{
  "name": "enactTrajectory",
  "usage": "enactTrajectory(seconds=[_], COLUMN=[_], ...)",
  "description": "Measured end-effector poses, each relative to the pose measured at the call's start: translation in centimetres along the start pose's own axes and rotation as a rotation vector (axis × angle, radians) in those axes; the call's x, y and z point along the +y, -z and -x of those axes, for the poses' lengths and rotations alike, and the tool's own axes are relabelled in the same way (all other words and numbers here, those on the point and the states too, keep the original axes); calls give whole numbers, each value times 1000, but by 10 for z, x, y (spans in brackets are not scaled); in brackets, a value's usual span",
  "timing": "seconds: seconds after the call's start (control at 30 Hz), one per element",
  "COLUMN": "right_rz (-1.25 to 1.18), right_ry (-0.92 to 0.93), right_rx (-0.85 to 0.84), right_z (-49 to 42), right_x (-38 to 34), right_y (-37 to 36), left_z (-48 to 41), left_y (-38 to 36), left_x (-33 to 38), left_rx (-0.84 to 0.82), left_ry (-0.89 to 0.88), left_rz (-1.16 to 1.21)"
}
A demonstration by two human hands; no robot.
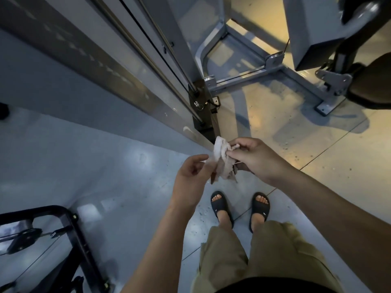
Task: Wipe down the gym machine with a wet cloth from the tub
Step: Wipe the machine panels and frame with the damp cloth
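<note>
- Cloth [222,160], frame centre, bunched between both hands, likely being refolded for a fresh face.
- Left hand [191,173] pinches one edge; right hand [254,156] grips the bunch.
- Machine [131,60], upper left, within reach.

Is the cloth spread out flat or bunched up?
Bunched up: the cloth hangs in crumpled folds, pinched between the left hand and the right hand.

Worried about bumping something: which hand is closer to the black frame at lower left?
Left. The left hand grips the cloth on the side toward the black frame, which lies lower left of it; the right hand holds the cloth's other side, farther off.
</note>
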State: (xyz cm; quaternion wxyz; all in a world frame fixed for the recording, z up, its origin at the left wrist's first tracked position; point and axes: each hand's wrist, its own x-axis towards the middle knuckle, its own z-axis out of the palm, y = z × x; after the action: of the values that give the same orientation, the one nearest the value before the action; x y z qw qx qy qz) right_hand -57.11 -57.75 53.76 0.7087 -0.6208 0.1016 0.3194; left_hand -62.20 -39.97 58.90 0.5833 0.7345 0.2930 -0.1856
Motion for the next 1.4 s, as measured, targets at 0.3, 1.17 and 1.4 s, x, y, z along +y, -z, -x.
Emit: enactTrajectory(seconds=[0.3, 1.17, 1.4], right_rz=[-140, 113, 41], right_ry=[-41, 40, -1], right_rx=[-133, 67, -2], right_z=[34, 98, 117], right_x=[-16, -55, -48], right_y=[-15, -112, -120], left_z=[36, 109, 115], left_y=[-1, 97, 99], left_x=[11, -4, -21], left_rx=[51, 246, 97], left_ry=[-132, -49, -3], left_rz=[-200, 372, 471])
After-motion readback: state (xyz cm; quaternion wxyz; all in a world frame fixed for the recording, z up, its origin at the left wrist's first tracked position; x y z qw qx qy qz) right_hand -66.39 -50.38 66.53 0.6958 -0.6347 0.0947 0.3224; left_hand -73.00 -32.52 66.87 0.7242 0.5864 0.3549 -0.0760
